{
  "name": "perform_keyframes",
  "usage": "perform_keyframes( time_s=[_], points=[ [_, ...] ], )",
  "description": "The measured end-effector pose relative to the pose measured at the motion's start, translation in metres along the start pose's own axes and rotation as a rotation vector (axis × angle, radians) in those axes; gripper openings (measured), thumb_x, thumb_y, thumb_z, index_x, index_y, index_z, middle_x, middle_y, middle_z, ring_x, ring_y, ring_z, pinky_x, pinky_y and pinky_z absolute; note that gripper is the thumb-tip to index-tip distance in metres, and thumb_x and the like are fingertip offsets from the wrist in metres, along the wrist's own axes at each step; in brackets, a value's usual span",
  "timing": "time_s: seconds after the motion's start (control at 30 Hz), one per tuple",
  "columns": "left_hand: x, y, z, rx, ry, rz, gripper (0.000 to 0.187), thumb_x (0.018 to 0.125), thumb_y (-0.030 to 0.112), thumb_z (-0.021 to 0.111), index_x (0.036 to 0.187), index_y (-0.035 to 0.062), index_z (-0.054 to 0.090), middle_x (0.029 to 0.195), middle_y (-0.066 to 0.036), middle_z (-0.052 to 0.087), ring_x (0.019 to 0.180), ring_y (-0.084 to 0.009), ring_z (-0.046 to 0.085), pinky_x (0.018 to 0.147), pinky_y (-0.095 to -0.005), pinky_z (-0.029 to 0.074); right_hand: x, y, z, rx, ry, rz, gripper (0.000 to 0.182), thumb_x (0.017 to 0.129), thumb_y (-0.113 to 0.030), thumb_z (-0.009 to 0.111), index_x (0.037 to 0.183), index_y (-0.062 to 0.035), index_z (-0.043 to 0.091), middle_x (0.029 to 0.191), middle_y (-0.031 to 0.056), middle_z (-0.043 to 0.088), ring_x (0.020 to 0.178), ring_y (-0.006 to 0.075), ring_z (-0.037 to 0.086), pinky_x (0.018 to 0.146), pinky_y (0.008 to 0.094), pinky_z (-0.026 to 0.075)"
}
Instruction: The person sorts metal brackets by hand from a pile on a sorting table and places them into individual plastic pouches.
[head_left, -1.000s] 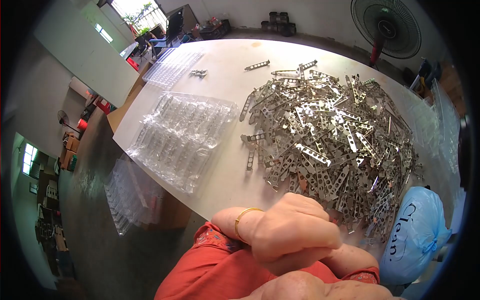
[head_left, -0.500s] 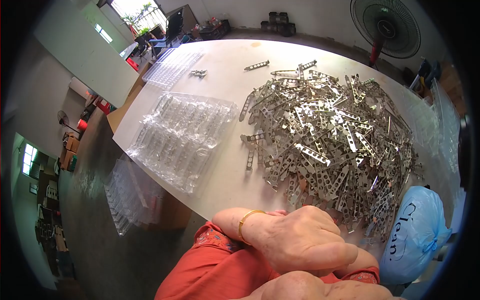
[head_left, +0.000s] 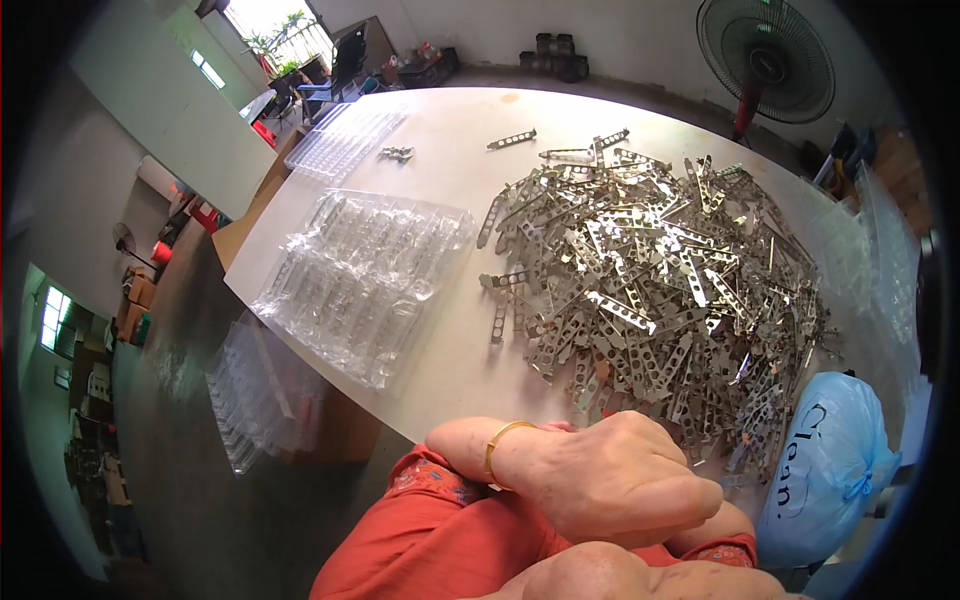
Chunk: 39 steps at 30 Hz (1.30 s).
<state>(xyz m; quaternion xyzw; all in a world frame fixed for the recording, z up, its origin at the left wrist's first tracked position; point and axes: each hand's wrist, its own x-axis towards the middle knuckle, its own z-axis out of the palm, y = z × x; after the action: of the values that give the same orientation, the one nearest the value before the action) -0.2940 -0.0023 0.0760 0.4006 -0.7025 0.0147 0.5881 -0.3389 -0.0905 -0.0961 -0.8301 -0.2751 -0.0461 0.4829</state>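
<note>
My left hand [head_left: 615,480], with a gold bangle [head_left: 492,452] on its wrist, lies at the near table edge. Its fingers curl down, and whatever they close on is hidden. Of my right hand [head_left: 557,426] only a bit of fingers seems to show behind the left wrist; the rest is covered. The right forearm [head_left: 728,520] emerges beyond the left hand. Just past the hands spreads a large heap of flat metal brackets with round holes [head_left: 660,270]. Left of the heap, clear plastic trays [head_left: 365,280] lie on the white table [head_left: 455,375].
A blue bag [head_left: 830,470] marked "Clean." stands at the right. Another clear tray [head_left: 345,140] and small metal parts [head_left: 396,154] lie at the far left. More trays [head_left: 250,400] are below the left edge. A fan [head_left: 767,62] stands behind the table.
The view has shifted very slightly, with the table's far edge a little lower. My hands keep nearly the same pose, and the brackets and trays look unmoved.
</note>
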Motion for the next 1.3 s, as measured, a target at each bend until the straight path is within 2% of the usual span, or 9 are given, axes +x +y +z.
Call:
perform_keyframes(
  time_s=[0.37,0.43,0.53,0.73,0.8,0.97,1.0,1.17,1.3],
  points=[
    [-0.007,0.010,0.008,-0.010,-0.073,0.008,0.011,0.084,0.000,0.060,0.094,-0.0044,0.058,0.063,-0.005,0.048,0.047,-0.0218,0.049,0.040,-0.0352,0.038,0.013,-0.008,0.000,0.080,-0.003,0.058,0.029,0.083,-0.012,0.068,0.112,-0.0117,0.066,0.122,0.0045,0.063,0.119,0.0231,0.059,0.105,0.0410,0.045],
    [-0.012,0.016,0.010,0.071,-0.072,-0.116,0.017,0.080,0.005,0.062,0.082,0.0039,0.045,0.054,-0.007,0.046,0.045,-0.0319,0.049,0.040,-0.0403,0.037,0.012,-0.010,0.001,0.098,-0.001,0.073,0.029,0.083,-0.012,0.068,0.112,-0.0118,0.066,0.121,0.0045,0.063,0.119,0.0231,0.059,0.105,0.0411,0.045],
    [-0.036,0.010,0.011,0.105,-0.090,-0.210,0.017,0.081,0.005,0.061,0.082,0.0042,0.044,0.054,-0.009,0.045,0.045,-0.0347,0.049,0.040,-0.0426,0.037,0.006,-0.015,0.005,0.137,-0.006,0.113,0.029,0.083,-0.012,0.068,0.112,-0.0119,0.066,0.121,0.0045,0.063,0.118,0.0231,0.059,0.105,0.0411,0.045],
    [-0.098,0.008,-0.004,0.402,-0.018,-0.475,0.014,0.085,0.007,0.066,0.090,0.0048,0.053,0.058,-0.013,0.048,0.050,-0.0354,0.054,0.045,-0.0438,0.042,-0.026,-0.029,0.026,0.258,-0.012,0.250,0.030,0.083,-0.012,0.068,0.113,-0.0122,0.066,0.121,0.0044,0.064,0.118,0.0231,0.060,0.105,0.0412,0.045],
    [-0.119,0.012,-0.017,0.462,-0.009,-0.621,0.009,0.090,0.002,0.066,0.097,0.0024,0.062,0.068,-0.014,0.060,0.056,-0.0337,0.061,0.051,-0.0389,0.048,-0.032,-0.017,0.016,-0.330,-0.151,-0.176,0.025,0.086,-0.015,0.067,0.110,-0.0088,0.065,0.116,0.0122,0.064,0.113,0.0277,0.060,0.098,0.0423,0.048],
    [-0.159,0.010,-0.048,0.744,0.253,-0.970,0.004,0.099,0.007,0.059,0.099,0.0030,0.062,0.064,-0.016,0.058,0.052,-0.0256,0.061,0.049,-0.0342,0.045,-0.023,-0.030,0.014,-0.388,-0.107,-0.163,0.034,0.086,-0.013,0.064,0.120,-0.0085,0.064,0.131,0.0068,0.062,0.127,0.0234,0.056,0.108,0.0408,0.044],
    [-0.168,0.003,-0.055,0.831,0.274,-0.972,0.005,0.099,0.009,0.057,0.100,0.0047,0.060,0.068,-0.021,0.061,0.064,-0.0408,0.065,0.054,-0.0450,0.050,-0.023,-0.030,0.015,-0.387,-0.110,-0.161,0.034,0.086,-0.013,0.064,0.120,-0.0085,0.064,0.131,0.0068,0.062,0.127,0.0234,0.056,0.108,0.0408,0.044],
    [-0.196,-0.018,-0.067,1.050,0.208,-1.036,0.014,0.095,0.012,0.062,0.107,0.0032,0.061,0.089,-0.019,0.066,0.073,-0.0340,0.067,0.065,-0.0430,0.052,-0.022,-0.031,0.014,-0.405,-0.131,-0.162,0.033,0.087,-0.013,0.064,0.119,-0.0073,0.064,0.132,0.0064,0.061,0.126,0.0234,0.056,0.108,0.0406,0.044],
    [-0.199,-0.027,-0.068,1.089,0.094,-1.089,0.018,0.092,0.011,0.063,0.109,0.0034,0.060,0.102,-0.019,0.064,0.083,-0.0356,0.067,0.072,-0.0455,0.053,-0.023,-0.030,0.014,-0.413,-0.122,-0.173,0.033,0.087,-0.013,0.064,0.119,-0.0069,0.064,0.133,0.0066,0.061,0.127,0.0234,0.056,0.108,0.0408,0.044]
  ],
)
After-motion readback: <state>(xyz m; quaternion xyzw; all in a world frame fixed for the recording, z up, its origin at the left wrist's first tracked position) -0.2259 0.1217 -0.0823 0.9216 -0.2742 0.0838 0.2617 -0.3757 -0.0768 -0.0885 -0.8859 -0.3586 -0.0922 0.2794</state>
